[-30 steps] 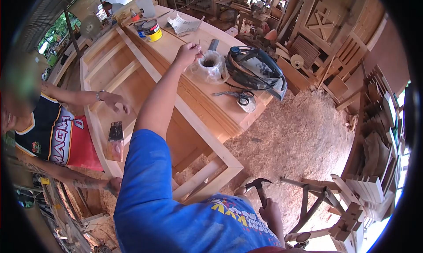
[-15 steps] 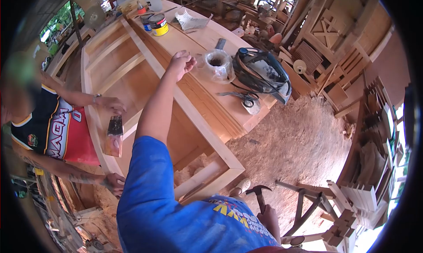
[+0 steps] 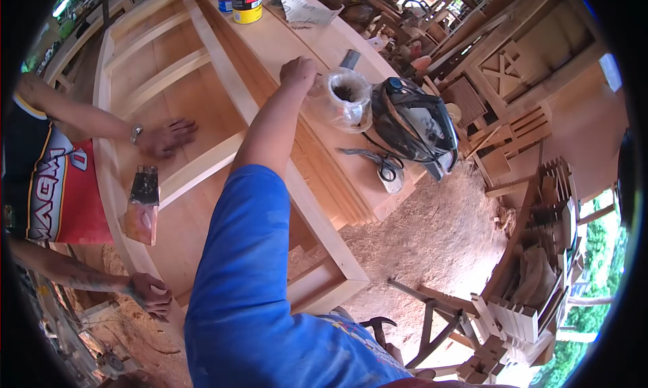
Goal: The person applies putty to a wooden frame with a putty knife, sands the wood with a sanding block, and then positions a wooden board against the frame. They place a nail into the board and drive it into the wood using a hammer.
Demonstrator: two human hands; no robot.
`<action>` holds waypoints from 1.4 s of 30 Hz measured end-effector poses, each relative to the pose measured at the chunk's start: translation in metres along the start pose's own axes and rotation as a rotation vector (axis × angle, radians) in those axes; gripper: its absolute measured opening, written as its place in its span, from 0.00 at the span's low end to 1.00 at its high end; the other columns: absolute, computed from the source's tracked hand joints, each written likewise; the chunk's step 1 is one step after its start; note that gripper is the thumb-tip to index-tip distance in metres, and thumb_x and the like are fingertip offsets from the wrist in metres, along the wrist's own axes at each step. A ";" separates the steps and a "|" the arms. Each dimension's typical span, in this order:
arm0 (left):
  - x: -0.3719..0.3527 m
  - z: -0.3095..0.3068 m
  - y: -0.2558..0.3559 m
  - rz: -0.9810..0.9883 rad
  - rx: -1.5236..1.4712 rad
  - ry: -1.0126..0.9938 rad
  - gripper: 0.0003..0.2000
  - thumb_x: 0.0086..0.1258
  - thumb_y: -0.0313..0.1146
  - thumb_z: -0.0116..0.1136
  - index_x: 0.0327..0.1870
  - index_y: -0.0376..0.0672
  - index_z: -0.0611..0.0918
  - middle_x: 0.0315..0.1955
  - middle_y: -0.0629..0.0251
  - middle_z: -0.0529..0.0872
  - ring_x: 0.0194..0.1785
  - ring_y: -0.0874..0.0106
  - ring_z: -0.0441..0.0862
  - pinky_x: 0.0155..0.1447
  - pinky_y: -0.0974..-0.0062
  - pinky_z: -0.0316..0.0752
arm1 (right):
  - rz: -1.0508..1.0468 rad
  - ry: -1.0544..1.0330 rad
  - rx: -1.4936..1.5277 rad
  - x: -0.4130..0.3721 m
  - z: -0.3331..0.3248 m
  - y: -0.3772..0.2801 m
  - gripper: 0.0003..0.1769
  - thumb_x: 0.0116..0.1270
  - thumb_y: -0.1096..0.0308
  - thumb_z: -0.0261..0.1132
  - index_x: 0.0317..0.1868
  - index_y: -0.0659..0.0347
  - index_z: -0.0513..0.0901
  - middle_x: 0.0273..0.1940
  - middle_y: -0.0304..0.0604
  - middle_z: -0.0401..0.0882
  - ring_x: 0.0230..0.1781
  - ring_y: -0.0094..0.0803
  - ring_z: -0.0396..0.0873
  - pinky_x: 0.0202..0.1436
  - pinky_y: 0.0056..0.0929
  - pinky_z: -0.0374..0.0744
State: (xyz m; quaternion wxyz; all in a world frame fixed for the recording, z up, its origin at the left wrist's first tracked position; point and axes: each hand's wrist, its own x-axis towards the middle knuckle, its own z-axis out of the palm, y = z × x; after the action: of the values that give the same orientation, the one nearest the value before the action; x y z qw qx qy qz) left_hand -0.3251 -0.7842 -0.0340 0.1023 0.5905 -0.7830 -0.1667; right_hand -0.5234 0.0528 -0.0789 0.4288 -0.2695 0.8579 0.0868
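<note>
My left hand [image 3: 299, 72] reaches over the wooden boards beside a crumpled clear plastic bag [image 3: 345, 101] with a round dark opening. Its fingers are curled closed at the bag's left edge. What they hold, if anything, is hidden. Low in the view, my right hand [image 3: 393, 352] is mostly behind my blue shirt and grips a claw hammer [image 3: 379, 326], whose head shows above it. A wooden frame with crossbars [image 3: 202, 168] lies under my left arm. Right of the bag sits a dark electric power tool [image 3: 417, 128] with its coiled black cord [image 3: 386, 166].
Across the frame a co-worker's hand [image 3: 167, 137] lies flat on the panel; their other hand [image 3: 150, 295] rests at the frame's edge. A dark-ended wooden block [image 3: 142, 205] sits near them. A yellow-labelled can [image 3: 247, 4] and paper [image 3: 307, 8] lie farther back. Stacked wood [image 3: 520, 307] stands right.
My left hand has moved right, closer to the plastic bag, its fingers now turned away. The hammer sits lower in view. The co-worker's upper hand has left the block and lies flat.
</note>
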 end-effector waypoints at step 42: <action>-0.857 0.078 -0.259 -1.345 -1.557 -0.065 0.11 0.79 0.42 0.59 0.44 0.45 0.88 0.27 0.75 0.83 0.22 0.83 0.66 0.24 0.79 0.56 | -0.317 -0.127 -0.383 0.126 -0.023 -0.110 0.11 0.62 0.70 0.69 0.38 0.69 0.78 0.23 0.49 0.81 0.20 0.39 0.82 0.22 0.38 0.79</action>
State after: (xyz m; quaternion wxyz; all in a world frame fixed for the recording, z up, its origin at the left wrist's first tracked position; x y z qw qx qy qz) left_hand 0.1185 -0.0153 -0.1738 0.3209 0.6721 0.0324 -0.6665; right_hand -0.5414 -0.0978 -0.1543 0.4311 -0.4711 0.7442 0.1961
